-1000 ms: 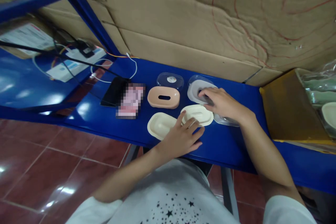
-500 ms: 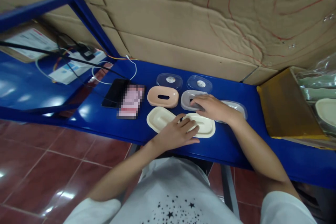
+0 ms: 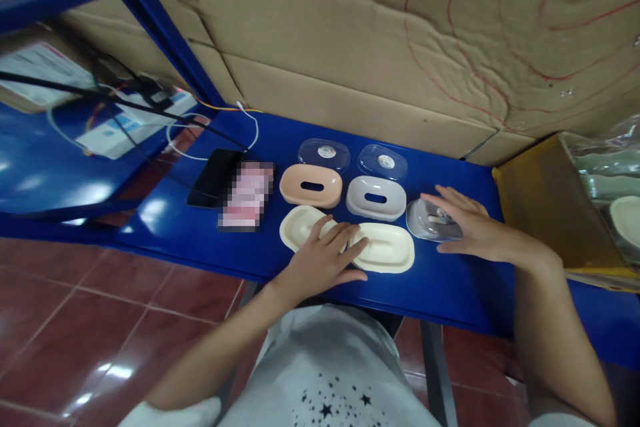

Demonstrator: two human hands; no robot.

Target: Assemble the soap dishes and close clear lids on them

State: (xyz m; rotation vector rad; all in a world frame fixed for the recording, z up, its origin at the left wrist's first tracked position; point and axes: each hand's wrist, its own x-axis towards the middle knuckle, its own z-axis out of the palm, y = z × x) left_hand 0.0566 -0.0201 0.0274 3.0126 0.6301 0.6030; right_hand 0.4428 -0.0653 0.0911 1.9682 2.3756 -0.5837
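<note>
My left hand (image 3: 327, 255) lies with fingers spread across two cream oval trays (image 3: 387, 248), its fingertips between them. At the right, my right hand (image 3: 467, 223) has its fingers apart around the right end of a clear oval cover (image 3: 433, 221). Its fingers partly hide this cover, and I cannot tell how firmly they touch it. Behind the trays sit a peach oval soap dish (image 3: 290, 185) and a pale grey one (image 3: 357, 197), each with a dark slot. Two clear lids (image 3: 313, 153) with round stickers lie behind those dishes.
A black phone (image 3: 213, 180) and a blurred pink item (image 3: 247, 193) lie left on the blue table (image 3: 240, 257). An open carton (image 3: 535, 203) with wrapped pieces stands at right. Cables and a white power strip (image 3: 110, 137) are at far left; cardboard (image 3: 350, 80) backs the table.
My right hand has moved right, off the pale grey dish to the clear cover, which now sits closer to that dish. My left hand stays over the cream trays.
</note>
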